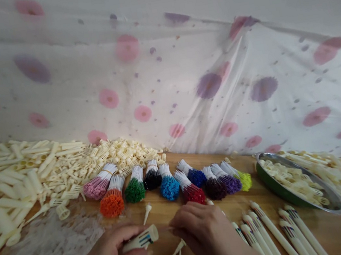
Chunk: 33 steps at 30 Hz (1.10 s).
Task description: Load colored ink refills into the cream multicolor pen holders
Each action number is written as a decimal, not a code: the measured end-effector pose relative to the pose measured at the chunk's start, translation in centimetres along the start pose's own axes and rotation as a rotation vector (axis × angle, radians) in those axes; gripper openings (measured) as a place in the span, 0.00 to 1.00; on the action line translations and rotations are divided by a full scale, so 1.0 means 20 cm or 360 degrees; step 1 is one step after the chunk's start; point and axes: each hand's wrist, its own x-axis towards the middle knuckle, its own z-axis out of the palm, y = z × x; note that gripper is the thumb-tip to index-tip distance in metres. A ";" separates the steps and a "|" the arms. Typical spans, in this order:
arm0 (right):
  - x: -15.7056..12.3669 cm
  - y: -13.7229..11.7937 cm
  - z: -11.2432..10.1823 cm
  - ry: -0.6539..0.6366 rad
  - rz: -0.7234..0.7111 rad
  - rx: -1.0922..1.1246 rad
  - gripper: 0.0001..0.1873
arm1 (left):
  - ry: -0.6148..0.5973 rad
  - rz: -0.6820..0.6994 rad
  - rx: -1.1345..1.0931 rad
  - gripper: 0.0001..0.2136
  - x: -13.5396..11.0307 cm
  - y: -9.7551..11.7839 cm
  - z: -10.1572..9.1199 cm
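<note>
My left hand (121,249) is closed around a short cream pen barrel (145,238), tilted with its open end to the right; blue, green and dark pieces show in its slots. Close to that end, my right hand (200,230) has its fingers pinched together; whatever they hold is hidden. Beyond the hands lie bundles of white-stemmed pen refills in several colours, among them a red bundle (192,190), a light blue bundle (168,184) and an orange bundle (111,201). Small cream plastic parts (178,251) lie on the table between and below my hands.
Multi-colour pens (274,231) lie at the lower right. Behind them is a green-sided metal bowl (274,193) of cream rings, beside more cream parts (337,178). Cream tubes (9,192) and slotted pieces heap at the left, near clear plastic film (61,235). A flowered sheet (150,79) hangs behind.
</note>
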 end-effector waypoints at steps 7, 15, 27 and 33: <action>0.05 0.09 0.12 -0.0594 0.0908 -0.0477 0.05 | 0.0119 -0.0097 -0.0126 0.11 0.03 -0.02 -0.01; 0.04 0.09 0.16 -0.0670 0.0936 -0.0540 0.07 | 0.0202 -0.0129 -0.0248 0.13 0.03 -0.03 -0.01; 0.02 0.37 -0.05 -0.0260 0.1174 -0.0429 0.12 | 0.0284 -0.0095 -0.0196 0.13 0.04 -0.02 -0.01; 0.00 0.44 -0.06 -0.0240 0.1225 -0.0382 0.10 | 0.0253 -0.0074 -0.0147 0.12 0.05 -0.02 -0.01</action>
